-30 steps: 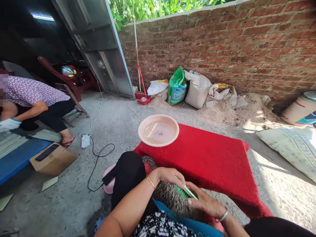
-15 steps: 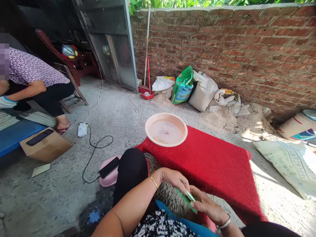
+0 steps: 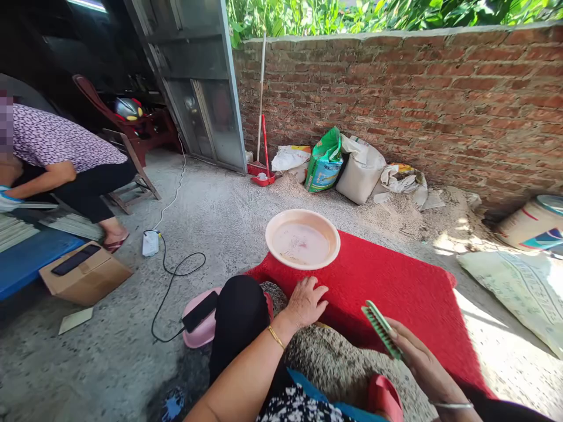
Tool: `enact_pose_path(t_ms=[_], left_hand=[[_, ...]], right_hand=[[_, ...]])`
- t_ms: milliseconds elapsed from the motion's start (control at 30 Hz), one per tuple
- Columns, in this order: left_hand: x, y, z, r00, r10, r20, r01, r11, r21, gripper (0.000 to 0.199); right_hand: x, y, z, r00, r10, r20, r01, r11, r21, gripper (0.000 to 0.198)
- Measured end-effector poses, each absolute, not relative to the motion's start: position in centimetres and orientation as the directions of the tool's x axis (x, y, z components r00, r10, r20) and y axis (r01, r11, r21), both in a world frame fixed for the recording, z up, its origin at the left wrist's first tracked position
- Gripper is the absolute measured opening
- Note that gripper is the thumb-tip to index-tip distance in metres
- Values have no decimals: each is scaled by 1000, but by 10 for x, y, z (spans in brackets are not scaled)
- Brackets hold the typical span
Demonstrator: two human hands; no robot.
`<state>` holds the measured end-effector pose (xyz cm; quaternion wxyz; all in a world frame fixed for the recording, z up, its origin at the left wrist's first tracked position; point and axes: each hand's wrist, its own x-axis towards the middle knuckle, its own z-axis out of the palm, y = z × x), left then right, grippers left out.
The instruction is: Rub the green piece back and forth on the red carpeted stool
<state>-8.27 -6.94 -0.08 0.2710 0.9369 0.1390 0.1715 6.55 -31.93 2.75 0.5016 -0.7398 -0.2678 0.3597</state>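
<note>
In the head view my right hand (image 3: 416, 351) grips a green scrub brush (image 3: 382, 329), its bristles turned toward the left. My left hand (image 3: 305, 302), a gold bracelet at its wrist, is open with fingers spread over the near edge of the red cloth (image 3: 396, 281); whether it touches the cloth I cannot tell. Just beyond those fingers a pale pink basin (image 3: 302, 239) stands on the cloth's left end. Cloudy liquid with some dark bits shows inside the basin.
A pink stool (image 3: 200, 334) with a phone (image 3: 200, 312) on a cable is left of my knee. Further left, a person (image 3: 65, 129) bends beside a blue table (image 3: 35, 258) and a cardboard box (image 3: 85, 272). Sacks (image 3: 360, 170) lean along the brick wall (image 3: 396, 94).
My hands, close together on the brush before, have moved apart. The left let go and reached forward toward the basin; the right carried the brush to the right. The view tilted up slightly.
</note>
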Motion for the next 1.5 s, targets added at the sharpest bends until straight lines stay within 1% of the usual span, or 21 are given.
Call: enact_pose_path(t_ms=[67, 133, 233, 300, 367, 433, 533, 600, 667, 767, 900, 967, 1000, 1033, 1067, 1100, 1200, 1233, 1300, 1400, 1500], left_hand=[[-83, -69, -6, 915, 341, 216, 226, -876, 427, 54], [-82, -69, -11, 930, 329, 163, 257, -900, 351, 65], [-82, -67, -17, 947, 312, 81, 279, -918, 283, 67], [-83, -64, -19, 953, 296, 66, 270, -926, 264, 65], [-83, -63, -18, 955, 288, 73, 262, -931, 256, 62], [-82, -62, -17, 954, 292, 72, 267, -932, 245, 60], [-79, -65, -12, 950, 309, 37, 294, -931, 217, 58], [-74, -69, -8, 948, 319, 0, 313, -929, 196, 57], [-70, -73, -2, 944, 329, -32, 329, -927, 181, 57], [-65, -79, 6, 944, 327, -54, 331, -926, 181, 56], [-60, -83, 11, 952, 291, -92, 305, -928, 213, 62], [-57, -82, 12, 948, 295, -122, 315, -925, 212, 66], [-55, -81, 13, 943, 301, -141, 325, -923, 206, 69], [-53, -80, 13, 938, 306, -165, 336, -921, 199, 72], [-51, -79, 12, 932, 309, -187, 343, -919, 191, 75], [-49, -77, 12, 929, 308, -204, 346, -920, 184, 79], [-45, -74, 7, 934, 290, -208, 327, -930, 168, 87], [-44, -73, 5, 938, 285, -200, 318, -934, 162, 89], [-42, -72, 0, 943, 282, -175, 308, -939, 149, 92], [-37, -72, -9, 948, 284, -145, 303, -944, 134, 95], [-32, -74, -16, 947, 292, -133, 308, -944, 121, 96]], right_hand=[[63, -313, 27, 685, 685, -248, 40, -375, -926, 54], [58, -301, 24, 747, 623, -229, 80, -427, -901, 59], [46, -271, 15, 816, 561, -140, 191, -490, -850, 62], [37, -248, 7, 826, 563, -40, 310, -512, -801, 60], [28, -228, -1, 803, 594, 54, 448, -540, -712, 55], [23, -215, -7, 773, 625, 104, 559, -595, -578, 50], [24, -219, -11, 776, 621, 113, 613, -698, -370, 45], [32, -237, -11, 809, 578, 105, 581, -759, -294, 44], [44, -265, -11, 855, 511, 88, 514, -814, -270, 45], [63, -318, -9, 935, 354, 35, 351, -900, -260, 49], [85, -383, -5, 999, 42, -14, 36, -951, -307, 61], [90, -399, -3, 998, -60, -10, -60, -935, -350, 65], [90, -400, -2, 997, -77, 1, -71, -927, -368, 65], [87, -396, -2, 998, -59, 20, -47, -922, -384, 64], [83, -386, -2, 999, -10, 48, 10, -918, -395, 61], [77, -373, -3, 994, 69, 82, 96, -911, -402, 57], [54, -317, -5, 913, 371, 170, 408, -833, -373, 46], [47, -298, -5, 877, 445, 181, 481, -805, -348, 43], [39, -270, -5, 825, 536, 179, 565, -772, -291, 41], [44, -263, -5, 824, 548, 145, 567, -787, -243, 40], [64, -299, -5, 896, 437, 78, 442, -862, -249, 41]])
